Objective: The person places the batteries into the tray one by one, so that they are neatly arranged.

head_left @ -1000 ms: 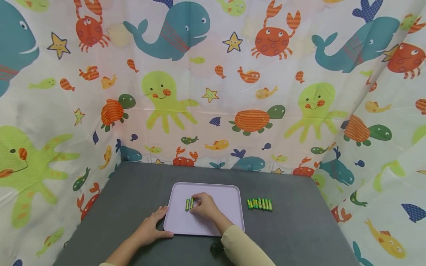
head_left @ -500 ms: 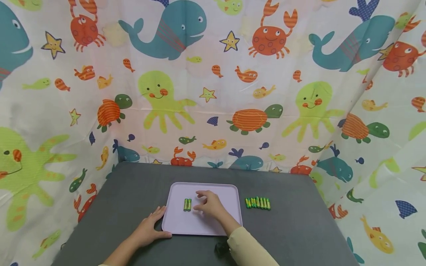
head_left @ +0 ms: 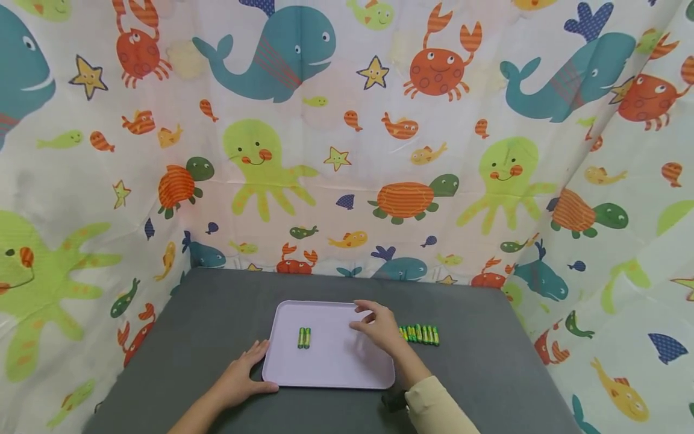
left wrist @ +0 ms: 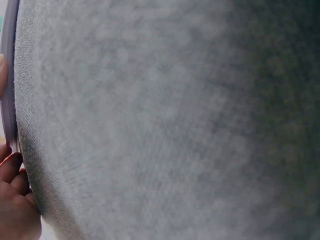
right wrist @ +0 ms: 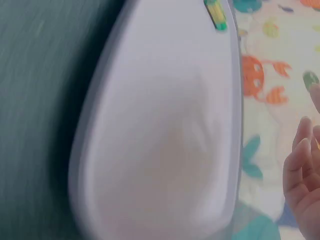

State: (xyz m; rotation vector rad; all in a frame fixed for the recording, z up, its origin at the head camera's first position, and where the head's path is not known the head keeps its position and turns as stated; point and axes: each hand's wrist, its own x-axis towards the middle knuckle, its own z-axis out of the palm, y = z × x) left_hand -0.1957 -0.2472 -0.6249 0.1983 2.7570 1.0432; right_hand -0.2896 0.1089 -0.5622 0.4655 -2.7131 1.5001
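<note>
Fingers (head_left: 368, 305) of R hand (head_left: 384, 329) relaxed, apart from thumb; 2 green batts (head_left: 306, 338) lie well L of them, side by side on lilac tray (head_left: 331, 369). L hand (head_left: 238, 378), fingers extended, touches tray's L edge. Batt row (head_left: 418, 334) on table (head_left: 477, 374), R of tray.

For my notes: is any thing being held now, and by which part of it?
Nothing is plainly gripped. The right hand is empty; the left hand only touches the lilac tray at its near left corner.
</note>
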